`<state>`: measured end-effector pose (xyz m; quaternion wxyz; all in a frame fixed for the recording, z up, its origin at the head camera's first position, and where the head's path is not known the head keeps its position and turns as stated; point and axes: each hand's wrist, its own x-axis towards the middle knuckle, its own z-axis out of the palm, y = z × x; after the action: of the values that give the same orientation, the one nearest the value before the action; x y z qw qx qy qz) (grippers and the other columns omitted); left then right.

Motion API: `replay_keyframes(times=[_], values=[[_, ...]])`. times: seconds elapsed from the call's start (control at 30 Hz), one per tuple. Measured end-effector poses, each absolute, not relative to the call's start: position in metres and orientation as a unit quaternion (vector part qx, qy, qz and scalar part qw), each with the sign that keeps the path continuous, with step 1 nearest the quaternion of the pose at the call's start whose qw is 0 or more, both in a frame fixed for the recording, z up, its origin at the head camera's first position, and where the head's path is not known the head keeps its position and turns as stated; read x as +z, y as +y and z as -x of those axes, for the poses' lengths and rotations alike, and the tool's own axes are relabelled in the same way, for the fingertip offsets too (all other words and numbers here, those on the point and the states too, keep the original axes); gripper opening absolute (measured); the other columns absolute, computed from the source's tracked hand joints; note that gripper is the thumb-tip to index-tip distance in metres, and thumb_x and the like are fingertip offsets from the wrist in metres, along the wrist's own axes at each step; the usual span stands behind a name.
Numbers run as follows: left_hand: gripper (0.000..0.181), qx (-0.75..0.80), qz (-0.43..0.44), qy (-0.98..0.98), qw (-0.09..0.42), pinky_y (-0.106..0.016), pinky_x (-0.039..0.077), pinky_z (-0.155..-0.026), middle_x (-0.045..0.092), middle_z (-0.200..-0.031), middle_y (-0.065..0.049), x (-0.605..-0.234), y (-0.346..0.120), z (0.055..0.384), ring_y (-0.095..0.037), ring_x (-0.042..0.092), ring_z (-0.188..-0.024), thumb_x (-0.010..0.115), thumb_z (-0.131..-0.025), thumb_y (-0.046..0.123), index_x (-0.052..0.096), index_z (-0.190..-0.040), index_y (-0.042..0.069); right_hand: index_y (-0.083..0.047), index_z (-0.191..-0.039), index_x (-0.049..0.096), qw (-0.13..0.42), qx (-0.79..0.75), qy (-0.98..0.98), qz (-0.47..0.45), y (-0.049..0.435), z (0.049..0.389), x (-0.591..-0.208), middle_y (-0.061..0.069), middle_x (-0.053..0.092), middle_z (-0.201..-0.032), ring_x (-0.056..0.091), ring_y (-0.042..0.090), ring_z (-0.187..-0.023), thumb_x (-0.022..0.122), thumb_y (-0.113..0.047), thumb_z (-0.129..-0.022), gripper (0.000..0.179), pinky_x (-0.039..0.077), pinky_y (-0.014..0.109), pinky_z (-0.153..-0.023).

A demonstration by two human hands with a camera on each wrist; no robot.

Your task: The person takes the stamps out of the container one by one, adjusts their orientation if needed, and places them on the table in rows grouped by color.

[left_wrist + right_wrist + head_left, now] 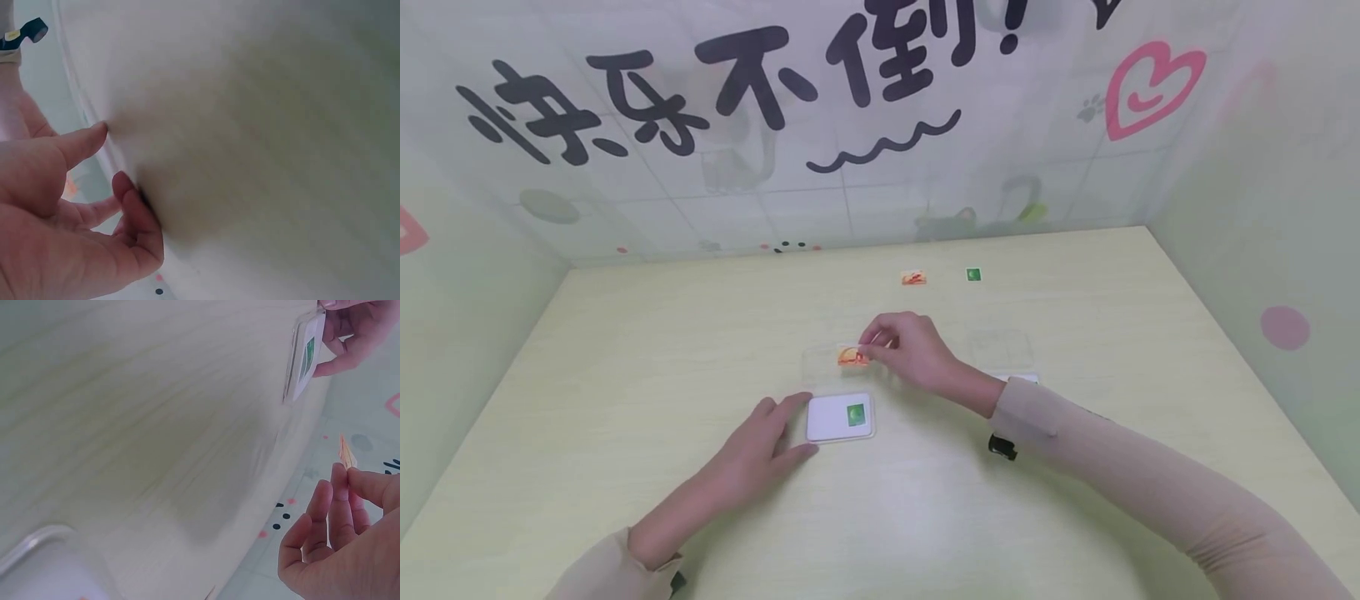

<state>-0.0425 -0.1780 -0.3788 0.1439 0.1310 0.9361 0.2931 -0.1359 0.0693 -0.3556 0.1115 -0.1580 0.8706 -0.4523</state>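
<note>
In the head view my right hand [910,350] pinches a small orange-and-white stamp [852,356] by its right edge, thumb against fingertips. The right wrist view shows that stamp [347,453] nearly edge-on above the thumb. My left hand [752,454] holds a shallow clear case [873,432] by its left end, thumb at the near corner and a finger at the far one. Inside the case lies a white card [827,419], with a green stamp [856,415] on its right part. The left wrist view shows the hand [56,219] but hides the case.
Farther back on the table lie another orange stamp [913,277] and a green stamp [973,274]. A clear lid [814,360] lies behind the case, and another clear lid [1000,348] to the right. A second white case [56,569] is partly hidden under the right forearm.
</note>
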Motion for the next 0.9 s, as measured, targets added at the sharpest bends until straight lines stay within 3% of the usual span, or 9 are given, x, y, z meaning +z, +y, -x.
replay_keyframes(times=[0.23,0.9], values=[[0.067,0.297,-0.133,0.938,0.123,-0.025,0.035,-0.061,0.044,-0.095,-0.006,-0.384,-0.179,0.039,-0.016,0.038,-0.075,0.077,-0.098,0.022,0.047,-0.155,0.005,-0.006,-0.106,0.077,0.101,-0.453,0.871,0.159,0.07,0.137,-0.353,0.007,0.077,-0.098,0.064,0.018,-0.079,0.076,-0.011,-0.098,0.009,0.049,0.024,-0.067],[0.068,0.309,-0.11,0.936,0.13,-0.026,0.035,-0.06,0.044,-0.095,-0.007,-0.383,-0.178,0.041,-0.018,0.039,-0.074,0.08,-0.095,0.022,0.049,-0.154,0.008,-0.005,-0.107,0.077,0.095,-0.452,0.875,0.147,0.075,0.151,-0.357,0.008,0.077,-0.098,0.066,0.02,-0.082,0.076,-0.013,-0.099,0.011,0.049,0.025,-0.066]])
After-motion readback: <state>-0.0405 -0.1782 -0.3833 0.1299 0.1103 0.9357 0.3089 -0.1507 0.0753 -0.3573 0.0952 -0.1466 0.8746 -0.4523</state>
